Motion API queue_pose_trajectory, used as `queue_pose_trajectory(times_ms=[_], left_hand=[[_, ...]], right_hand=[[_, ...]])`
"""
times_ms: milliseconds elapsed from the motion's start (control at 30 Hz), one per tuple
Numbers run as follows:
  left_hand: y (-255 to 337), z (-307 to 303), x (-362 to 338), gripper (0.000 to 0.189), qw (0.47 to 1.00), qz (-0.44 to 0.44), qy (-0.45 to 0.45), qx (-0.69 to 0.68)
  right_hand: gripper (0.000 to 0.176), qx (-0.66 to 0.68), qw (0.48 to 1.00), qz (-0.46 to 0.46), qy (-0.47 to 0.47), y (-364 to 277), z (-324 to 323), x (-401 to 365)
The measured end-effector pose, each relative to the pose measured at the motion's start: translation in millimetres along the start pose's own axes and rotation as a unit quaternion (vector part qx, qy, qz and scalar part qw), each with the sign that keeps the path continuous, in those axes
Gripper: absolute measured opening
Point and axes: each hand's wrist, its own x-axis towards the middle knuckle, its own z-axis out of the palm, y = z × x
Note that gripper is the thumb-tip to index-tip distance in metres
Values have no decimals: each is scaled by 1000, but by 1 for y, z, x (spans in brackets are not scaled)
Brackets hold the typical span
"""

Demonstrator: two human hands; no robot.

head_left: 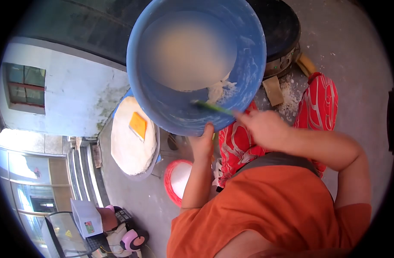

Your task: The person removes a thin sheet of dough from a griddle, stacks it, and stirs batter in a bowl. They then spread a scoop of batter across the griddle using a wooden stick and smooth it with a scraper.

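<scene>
A large blue basin [139,103] is tilted up in front of me, with pale batter [188,56] pooled in it and white residue smeared on its inner wall. My left hand [202,142] grips the near rim, thumb over the edge. My right hand [265,129] is closed round a green-handled tool [214,107] that reaches into the basin. Motion blurs the tool's far end, so its exact kind cannot be told.
Beside the basin stands a round black griddle [276,30]. To the left, a pale round stack [130,157] bears a yellow piece [138,124]. Below is a red-rimmed tub [169,189] with white contents. White crumbs [289,96] lie near my knees; a scooter [128,238] is parked lower left.
</scene>
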Motion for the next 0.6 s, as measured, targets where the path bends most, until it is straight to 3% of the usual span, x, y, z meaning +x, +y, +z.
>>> queue_pose_trajectory(times_ms=[33, 100, 200, 333, 433, 500, 600], left_hand=[[2, 0, -3, 37, 1000, -3, 2, -1], [6, 6, -2, 39, 997, -17, 54, -44], [6, 6, -1, 38, 998, -8, 31, -50], [4, 5, -2, 38, 999, 6, 23, -43], [3, 3, -1, 38, 999, -2, 34, -34], [9, 3, -1, 38, 999, -12, 29, -31], [3, -3, 1, 35, 999, 13, 8, -31]], right_hand=[[38, -13, 999, 24, 21, 16, 4, 2], [49, -31, 997, 5, 65, 37, -4, 5], [49, 46, 994, -26, 91, 33, -8, -1], [48, 8, 995, -25, 93, 42, 3, -5], [42, -49, 995, 52, 76, 49, -21, 2], [34, 90, 980, -8, 175, 55, -31, 7], [26, 96, 964, 7, 250, 57, -74, 21]])
